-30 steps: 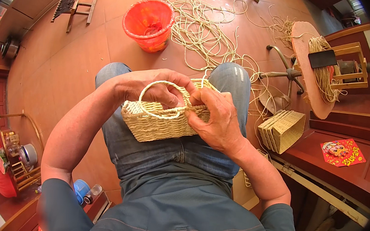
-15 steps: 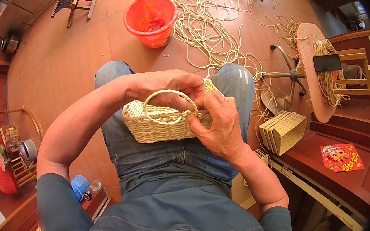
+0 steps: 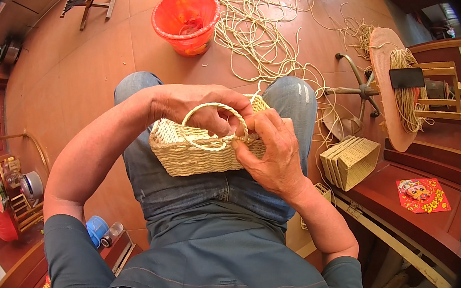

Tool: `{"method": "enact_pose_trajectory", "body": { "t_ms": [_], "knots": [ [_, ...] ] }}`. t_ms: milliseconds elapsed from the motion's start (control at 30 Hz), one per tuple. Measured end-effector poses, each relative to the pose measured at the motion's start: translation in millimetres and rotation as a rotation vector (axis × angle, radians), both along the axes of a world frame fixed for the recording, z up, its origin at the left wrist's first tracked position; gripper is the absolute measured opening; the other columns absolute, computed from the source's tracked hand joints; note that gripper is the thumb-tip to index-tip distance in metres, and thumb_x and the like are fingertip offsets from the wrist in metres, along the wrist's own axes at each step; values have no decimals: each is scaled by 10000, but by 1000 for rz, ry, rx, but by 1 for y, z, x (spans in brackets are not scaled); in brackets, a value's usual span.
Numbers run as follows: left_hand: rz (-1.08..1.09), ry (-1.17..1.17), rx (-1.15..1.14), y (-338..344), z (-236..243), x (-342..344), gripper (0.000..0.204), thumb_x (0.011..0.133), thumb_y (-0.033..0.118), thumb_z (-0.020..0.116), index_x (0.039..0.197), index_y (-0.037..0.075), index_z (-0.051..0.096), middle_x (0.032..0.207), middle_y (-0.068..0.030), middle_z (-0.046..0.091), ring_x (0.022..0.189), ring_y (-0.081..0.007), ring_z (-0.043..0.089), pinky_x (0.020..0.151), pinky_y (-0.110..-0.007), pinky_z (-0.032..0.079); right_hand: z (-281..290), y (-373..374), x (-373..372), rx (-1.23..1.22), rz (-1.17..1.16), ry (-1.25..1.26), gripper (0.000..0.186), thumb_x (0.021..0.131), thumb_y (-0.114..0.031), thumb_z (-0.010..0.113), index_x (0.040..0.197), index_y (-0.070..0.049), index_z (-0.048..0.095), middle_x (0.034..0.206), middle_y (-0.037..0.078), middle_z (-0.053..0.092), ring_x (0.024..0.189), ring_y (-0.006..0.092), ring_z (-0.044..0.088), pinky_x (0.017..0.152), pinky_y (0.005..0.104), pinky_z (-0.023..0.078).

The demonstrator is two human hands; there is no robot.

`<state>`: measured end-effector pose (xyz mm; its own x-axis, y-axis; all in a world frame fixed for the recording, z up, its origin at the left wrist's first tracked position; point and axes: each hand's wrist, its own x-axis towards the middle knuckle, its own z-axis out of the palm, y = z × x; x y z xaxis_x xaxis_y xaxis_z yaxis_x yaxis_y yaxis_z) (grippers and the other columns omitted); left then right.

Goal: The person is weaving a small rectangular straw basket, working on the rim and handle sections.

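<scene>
A pale woven straw basket rests across my lap on my jeans. From its near rim rises a loop of twisted straw cord. My left hand reaches over the basket from behind the loop, its fingers closed at the cord near the rim; the fingertips are partly hidden. At the basket's right end my right hand grips the rim, thumb on the near side and index finger bent towards the left fingers. Both hands almost meet there.
Beyond my knees stand a red bucket and a loose heap of straw cord on the floor. To the right are nested woven baskets, a stool with a cord coil and a dark phone, and a red decorated packet.
My left hand has shifted slightly, its fingers nearer the rim and the right hand. The cord loop stands a little higher and narrower. The basket stays on my lap.
</scene>
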<state>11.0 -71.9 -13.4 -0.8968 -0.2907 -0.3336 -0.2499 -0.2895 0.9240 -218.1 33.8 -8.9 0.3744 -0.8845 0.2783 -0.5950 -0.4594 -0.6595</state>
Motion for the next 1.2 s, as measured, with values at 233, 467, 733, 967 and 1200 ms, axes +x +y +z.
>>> {"method": "enact_pose_trajectory", "body": {
  "t_ms": [233, 467, 733, 967, 1200],
  "knots": [
    [-42, -256, -753, -7, -24, 22, 108, 891, 44, 717, 977, -1, 669, 967, -157, 665, 911, -343, 668, 811, -464, 522, 3, 1, -3, 60, -9, 16, 281, 828, -110, 837, 1074, -105, 702, 1040, 61, 672, 985, 285, 663, 885, 408, 467],
    [278, -459, -560, 12, 7, 73, 125, 862, -9, 659, 987, -7, 659, 924, -176, 678, 883, -354, 671, 826, -453, 538, 12, -7, 1, 57, 34, 50, 271, 845, -130, 804, 1100, -124, 713, 1061, 48, 695, 1044, 284, 686, 889, 424, 479],
    [313, -475, -399, 27, 5, 76, 164, 1041, 151, 719, 1084, -6, 697, 973, -110, 745, 979, -207, 737, 854, -388, 571, 23, -13, -6, 236, 132, 29, 337, 858, -125, 774, 1182, -65, 703, 1112, 88, 742, 1076, 306, 705, 979, 424, 499],
    [955, 318, 359, 55, -8, 61, 316, 1171, 376, 616, 1039, 89, 636, 895, -22, 682, 861, -159, 710, 918, -361, 617, 20, -13, -10, 254, 124, 45, 370, 837, -94, 728, 1201, -46, 682, 1112, 93, 742, 1086, 316, 709, 1009, 426, 498],
    [858, -225, -143, 43, -10, 82, 324, 1163, 321, 641, 993, 45, 654, 760, 46, 520, 663, -109, 484, 703, -304, 503, 14, -11, -7, 154, 116, 49, 404, 832, -97, 721, 1232, -56, 677, 1174, 110, 728, 1160, 339, 686, 1043, 446, 483]
  ]
}}
